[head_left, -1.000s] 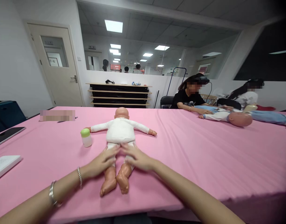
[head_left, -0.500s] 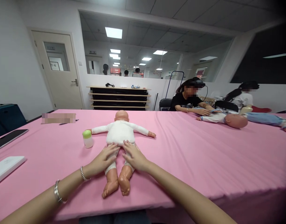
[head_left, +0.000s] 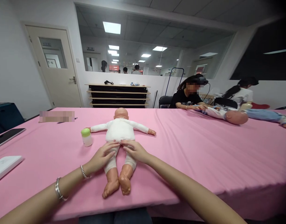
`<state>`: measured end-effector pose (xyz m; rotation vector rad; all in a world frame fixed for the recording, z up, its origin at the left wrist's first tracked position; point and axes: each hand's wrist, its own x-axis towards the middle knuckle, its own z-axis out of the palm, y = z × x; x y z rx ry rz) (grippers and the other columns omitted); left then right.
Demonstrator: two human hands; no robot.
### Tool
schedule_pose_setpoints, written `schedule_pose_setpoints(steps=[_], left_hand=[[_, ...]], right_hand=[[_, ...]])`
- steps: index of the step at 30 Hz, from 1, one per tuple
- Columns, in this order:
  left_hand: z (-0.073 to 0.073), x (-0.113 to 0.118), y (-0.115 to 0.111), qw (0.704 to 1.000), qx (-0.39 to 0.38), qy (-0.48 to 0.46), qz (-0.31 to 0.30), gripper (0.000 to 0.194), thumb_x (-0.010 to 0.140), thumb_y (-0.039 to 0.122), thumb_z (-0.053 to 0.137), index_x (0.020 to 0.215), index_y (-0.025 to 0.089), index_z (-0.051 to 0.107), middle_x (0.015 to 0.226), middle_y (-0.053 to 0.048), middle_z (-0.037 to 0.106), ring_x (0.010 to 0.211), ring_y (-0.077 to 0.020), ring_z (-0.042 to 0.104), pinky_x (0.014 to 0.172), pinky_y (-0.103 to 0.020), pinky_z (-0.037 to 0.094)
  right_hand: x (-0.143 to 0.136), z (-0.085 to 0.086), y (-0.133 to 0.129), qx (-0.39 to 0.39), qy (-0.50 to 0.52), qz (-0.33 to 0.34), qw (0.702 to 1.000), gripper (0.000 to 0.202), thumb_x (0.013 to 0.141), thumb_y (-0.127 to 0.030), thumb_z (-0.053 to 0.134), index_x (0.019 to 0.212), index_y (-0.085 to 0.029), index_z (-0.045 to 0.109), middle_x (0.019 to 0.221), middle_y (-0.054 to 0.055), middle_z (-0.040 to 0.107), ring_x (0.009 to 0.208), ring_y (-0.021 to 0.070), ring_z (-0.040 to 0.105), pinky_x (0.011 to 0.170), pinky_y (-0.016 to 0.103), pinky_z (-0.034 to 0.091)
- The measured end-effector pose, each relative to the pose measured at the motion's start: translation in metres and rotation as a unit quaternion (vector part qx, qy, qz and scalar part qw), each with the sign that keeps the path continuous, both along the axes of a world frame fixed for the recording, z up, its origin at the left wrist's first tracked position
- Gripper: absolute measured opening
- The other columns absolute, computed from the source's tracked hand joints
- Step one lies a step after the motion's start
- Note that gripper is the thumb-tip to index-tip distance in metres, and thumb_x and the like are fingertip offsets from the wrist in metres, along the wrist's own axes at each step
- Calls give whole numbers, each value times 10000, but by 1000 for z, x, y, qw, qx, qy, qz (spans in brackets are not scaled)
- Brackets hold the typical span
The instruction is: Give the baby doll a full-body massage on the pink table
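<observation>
A baby doll (head_left: 120, 130) with a white cloth body lies face down on the pink tablecloth (head_left: 180, 155), its arms spread and its bare feet pointing towards me. My left hand (head_left: 104, 156) rests on the doll's left-side hip and upper thigh, fingers extended. Opposite it, my right hand (head_left: 136, 151) lies over the other hip, fingers also stretched out. The fingertips of both hands come close together at the doll's lower back. A small bottle with a green cap (head_left: 86, 137) stands beside the doll's hand on the left.
A phone (head_left: 9, 137) and a white box (head_left: 6, 168) lie at the left edge. Farther back is a blurred flat item (head_left: 56, 116). Across the table, a person in black (head_left: 188, 96) handles another doll (head_left: 236, 117). A second person (head_left: 243, 93) sits behind.
My fingers have shifted inward and slightly up, bringing the fingertips closer together on the doll's lower back. The co-worker's hands have moved on the other doll.
</observation>
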<state>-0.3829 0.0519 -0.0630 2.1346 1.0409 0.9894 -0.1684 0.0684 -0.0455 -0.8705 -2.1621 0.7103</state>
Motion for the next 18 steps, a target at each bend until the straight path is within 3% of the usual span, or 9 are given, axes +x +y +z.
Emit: schedule_pose_setpoints(steps=[2, 4, 7, 14, 16, 18], left_hand=[[-11, 0, 6, 996, 22, 82, -15, 457, 897, 427, 397, 1308, 246, 481, 1442, -26, 349, 1378, -246, 181, 1133, -499, 84], [-18, -6, 1, 988, 23, 146, -44, 471, 914, 431, 353, 1354, 273, 413, 1470, -17, 285, 1392, -257, 116, 1112, -547, 7], [-21, -19, -21, 977, 17, 183, -108, 514, 900, 462, 392, 1390, 316, 337, 1483, -10, 248, 1393, -264, 101, 1110, -545, 23], [-5, -38, -79, 961, -93, 147, -215, 565, 863, 444, 492, 1393, 366, 313, 1513, 25, 126, 1394, -262, 29, 1123, -497, 76], [-1, -42, -90, 953, -105, 96, -266, 564, 860, 420, 509, 1390, 345, 332, 1512, 6, 141, 1392, -267, 53, 1121, -500, 85], [3, -48, -97, 942, -118, 46, -311, 524, 855, 394, 529, 1358, 324, 400, 1499, -14, 207, 1388, -276, 99, 1119, -501, 103]], right_hand=[[0, -9, 1, 42, -94, 9, 995, 442, 886, -342, 453, 1297, -185, 489, 1398, 92, 417, 1328, 222, 336, 1110, 448, 236], [5, -13, -10, 46, -167, 30, 984, 451, 917, -353, 385, 1347, -222, 419, 1446, 61, 339, 1374, 223, 233, 1125, 501, 145], [15, -10, -38, 25, -205, 58, 977, 439, 949, -355, 283, 1368, -263, 380, 1441, 31, 352, 1376, 210, 229, 1127, 529, 60], [31, 3, -100, -56, -198, 110, 973, 632, 893, -401, 428, 1446, -217, 183, 1509, 64, 159, 1403, 200, 121, 1155, 411, 102], [39, 6, -114, -68, -191, 147, 968, 588, 880, -337, 457, 1425, -226, 265, 1513, 52, 149, 1405, 206, 106, 1154, 404, 112], [49, 11, -123, -101, -183, 199, 957, 465, 863, -282, 477, 1326, -234, 463, 1449, 64, 341, 1369, 222, 248, 1144, 414, 159]])
